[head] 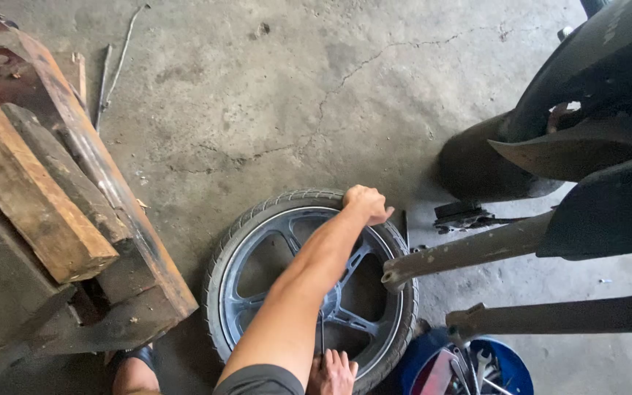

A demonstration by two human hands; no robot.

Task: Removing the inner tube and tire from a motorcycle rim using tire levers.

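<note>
The black rubber tyre on its grey spoked alloy wheel [309,285] lies flat on the cracked concrete floor [257,95]. Its far edge is gripped by the curled fingers of the left hand [366,203]; the near edge is pressed by the right hand [333,371], fingers spread.

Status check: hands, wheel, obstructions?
One hand grips the wheel's far tyre edge. Other hand on near rim. Wheel flat on floor; fork legs overhang right side.

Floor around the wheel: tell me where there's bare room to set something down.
Bare concrete floor lies beyond the wheel, between the wooden beams and the motorcycle's rear tire. It is crowded right of the wheel: fork tubes and a blue tool bucket. One hand grips the tyre's far edge; another hand is at the near edge.
</note>
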